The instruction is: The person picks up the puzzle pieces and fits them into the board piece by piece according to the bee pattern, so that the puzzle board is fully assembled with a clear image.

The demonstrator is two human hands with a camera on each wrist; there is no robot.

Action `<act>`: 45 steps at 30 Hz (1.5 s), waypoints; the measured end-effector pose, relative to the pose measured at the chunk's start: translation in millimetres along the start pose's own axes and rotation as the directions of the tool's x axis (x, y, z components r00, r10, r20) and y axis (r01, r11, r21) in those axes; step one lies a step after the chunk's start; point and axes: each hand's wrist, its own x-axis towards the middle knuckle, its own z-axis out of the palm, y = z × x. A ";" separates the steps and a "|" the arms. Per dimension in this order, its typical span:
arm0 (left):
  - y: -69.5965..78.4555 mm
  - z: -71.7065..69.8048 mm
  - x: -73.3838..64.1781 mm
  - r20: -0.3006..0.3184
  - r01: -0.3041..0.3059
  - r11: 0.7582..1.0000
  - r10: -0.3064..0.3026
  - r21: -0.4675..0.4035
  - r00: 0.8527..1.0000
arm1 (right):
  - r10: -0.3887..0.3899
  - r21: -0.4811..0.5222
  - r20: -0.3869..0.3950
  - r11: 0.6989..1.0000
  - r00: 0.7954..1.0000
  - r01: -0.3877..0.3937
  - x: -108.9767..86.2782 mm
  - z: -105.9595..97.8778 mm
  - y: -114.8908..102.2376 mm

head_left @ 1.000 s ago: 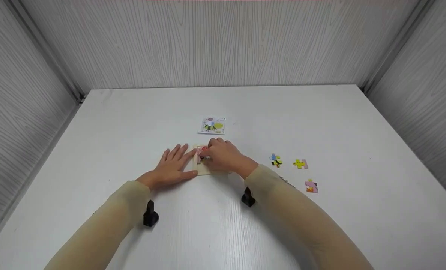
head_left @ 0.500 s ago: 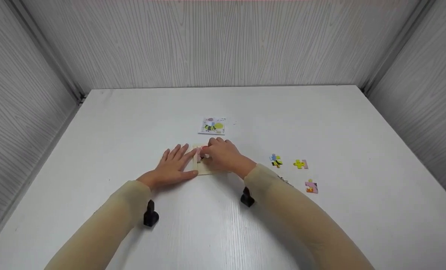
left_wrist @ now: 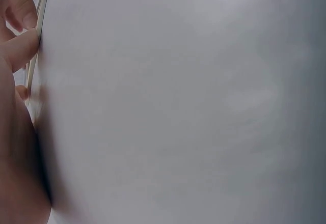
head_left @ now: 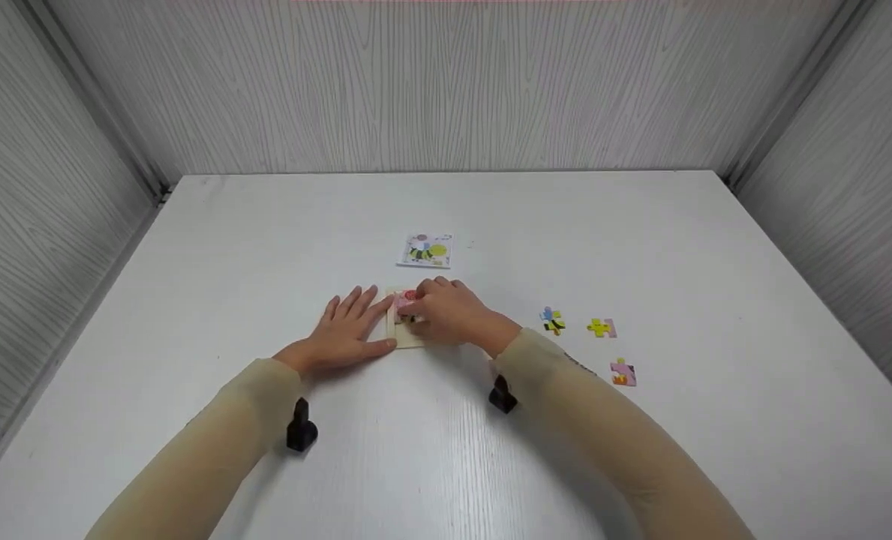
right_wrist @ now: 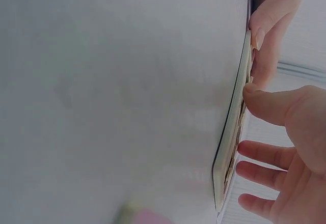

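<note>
The surface [head_left: 385, 480] is white, the back wall [head_left: 446, 90] pale grey with a streaky wood-grain pattern, the sleeves [head_left: 220, 442] plain beige and the wrist mounts [head_left: 301, 429] black. The tray [head_left: 390, 330] is pale cream, the picture in it [head_left: 402, 302] pink with a red patch, and the card [head_left: 424, 250] pale with a yellow-and-black striped bee, a yellow round and a mauve dot. One loose piece [head_left: 553, 321] mixes light blue, yellow and black, another [head_left: 601, 328] is yellow with pink, and a third [head_left: 623, 372] pink with yellow and orange.
</note>
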 end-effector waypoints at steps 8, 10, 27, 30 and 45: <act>2.0 1.1 -1.5 -0.008 -0.009 1.000 0.009 -0.008 1.000 | -0.007 -0.010 0.039 1.000 0.999 0.007 -0.4 -1.4 1.7; 1.9 1.2 -1.9 -0.009 -0.010 1.000 0.010 -0.009 1.000 | -0.005 0.027 0.029 1.000 1.000 0.004 -0.5 -2.1 2.8; -2.1 0.9 -3.4 -0.022 -0.004 1.000 0.004 -0.021 1.000 | 0.012 0.297 -0.121 0.954 0.993 0.024 -43.0 -12.4 32.3; -2.2 1.0 -3.1 -0.016 0.002 1.000 -0.002 -0.007 1.000 | 0.020 0.304 -0.121 0.953 0.992 0.017 -50.9 -12.9 37.1; -1.9 0.9 1.5 0.000 0.001 1.000 -0.001 0.005 1.000 | 0.101 0.356 -0.129 0.933 0.986 -0.049 -97.7 -12.6 67.9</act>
